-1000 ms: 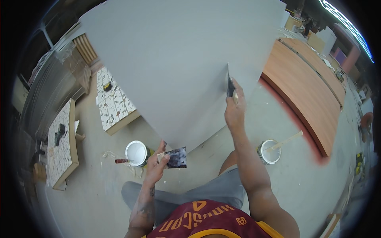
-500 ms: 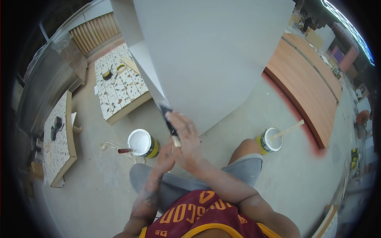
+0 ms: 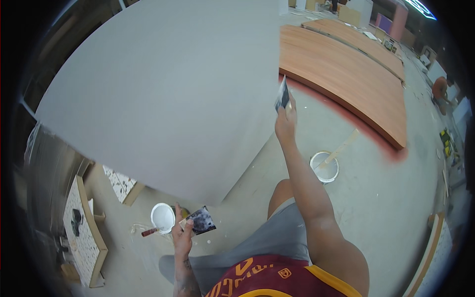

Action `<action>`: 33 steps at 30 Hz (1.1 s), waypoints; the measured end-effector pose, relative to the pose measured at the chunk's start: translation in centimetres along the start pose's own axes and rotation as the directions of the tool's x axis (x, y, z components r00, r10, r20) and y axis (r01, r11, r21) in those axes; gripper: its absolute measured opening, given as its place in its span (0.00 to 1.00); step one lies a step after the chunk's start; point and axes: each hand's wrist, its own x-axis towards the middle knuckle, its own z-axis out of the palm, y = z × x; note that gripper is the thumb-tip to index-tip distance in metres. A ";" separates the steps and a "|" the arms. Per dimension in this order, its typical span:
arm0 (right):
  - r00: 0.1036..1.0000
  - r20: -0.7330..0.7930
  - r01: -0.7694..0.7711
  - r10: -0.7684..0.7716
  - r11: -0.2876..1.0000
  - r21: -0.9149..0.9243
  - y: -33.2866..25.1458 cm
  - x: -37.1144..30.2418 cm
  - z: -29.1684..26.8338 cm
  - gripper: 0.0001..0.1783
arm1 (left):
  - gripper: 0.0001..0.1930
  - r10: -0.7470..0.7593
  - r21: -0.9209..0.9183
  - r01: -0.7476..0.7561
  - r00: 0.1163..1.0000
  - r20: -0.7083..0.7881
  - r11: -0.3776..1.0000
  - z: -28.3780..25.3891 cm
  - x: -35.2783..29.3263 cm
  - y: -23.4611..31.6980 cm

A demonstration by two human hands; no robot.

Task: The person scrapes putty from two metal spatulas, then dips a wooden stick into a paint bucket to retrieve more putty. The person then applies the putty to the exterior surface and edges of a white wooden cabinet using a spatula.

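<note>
A large pale grey panel (image 3: 168, 99) stands in front of me, filling the upper left. My right hand (image 3: 286, 123) is raised at its right edge, closed on a putty knife (image 3: 282, 95) whose blade points up. Whether that blade touches the panel I cannot tell. Low on the left, my left hand (image 3: 182, 241) grips a second, broad putty knife (image 3: 202, 221); its dark blade is smeared with whitish paste. Beside this hand stands a bucket (image 3: 163, 218) of white paste with a reddish-brown handle sticking out.
To the right is another paste bucket (image 3: 324, 168) holding a wooden stick (image 3: 345, 144). Beyond lies a wood-toned platform (image 3: 346, 84) with red overspray along the floor. Terrazzo-patterned boards (image 3: 84, 232) stand at left. Another person (image 3: 440, 94) crouches far right.
My hands have parted: the right rose to the panel's right edge with its putty knife, the left stayed low, its blade now showing. The view has shifted, and the panel appears farther left.
</note>
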 end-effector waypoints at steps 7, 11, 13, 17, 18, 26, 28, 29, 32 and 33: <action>0.980 -0.041 0.176 -0.193 0.948 -0.267 9.4 7.1 2.2 0.30 | 0.40 -0.096 0.024 0.097 0.995 -0.041 0.995 2.0 -0.2 0.9; 0.965 -0.117 0.186 -0.233 0.930 -0.317 10.6 6.8 4.1 0.32 | 0.40 -0.137 0.027 0.139 0.989 -0.046 0.990 3.2 -0.4 1.1; 0.967 -0.111 0.181 -0.228 0.927 -0.327 10.1 5.2 4.7 0.33 | 0.40 -0.144 0.038 0.146 0.987 -0.068 0.989 2.8 -0.6 1.4; 0.897 0.247 0.422 -0.367 0.877 -0.230 9.5 1.9 1.5 0.33 | 0.40 -0.134 0.047 0.139 0.987 -0.093 0.989 2.1 -0.9 1.8; 0.957 0.119 0.286 -0.265 0.929 -0.234 10.0 2.2 0.4 0.32 | 0.40 -0.129 0.049 0.134 0.988 -0.088 0.990 2.4 -0.9 1.7; 0.878 0.000 -0.459 0.479 0.843 0.282 12.2 9.3 -1.6 0.23 | 0.40 -0.097 0.033 0.099 0.993 -0.061 0.994 2.8 -0.5 1.3; 0.864 0.025 -0.490 0.503 0.827 0.277 9.8 9.6 0.0 0.27 | 0.39 -0.103 0.053 0.107 0.992 -0.074 0.993 1.7 -0.8 1.4; 0.861 0.038 -0.499 0.508 0.826 0.263 9.1 10.5 -0.4 0.27 | 0.39 -0.107 0.051 0.110 0.992 -0.064 0.993 1.9 -0.6 1.2; 0.814 0.039 -0.580 0.580 0.806 0.119 7.6 11.0 -0.4 0.26 | 0.39 -0.115 0.044 0.116 0.993 -0.036 0.992 2.3 0.0 0.7; 0.914 0.044 -0.406 0.404 0.902 0.149 6.6 10.1 0.2 0.26 | 0.39 -0.112 0.046 0.113 0.993 -0.025 0.993 2.2 0.3 0.6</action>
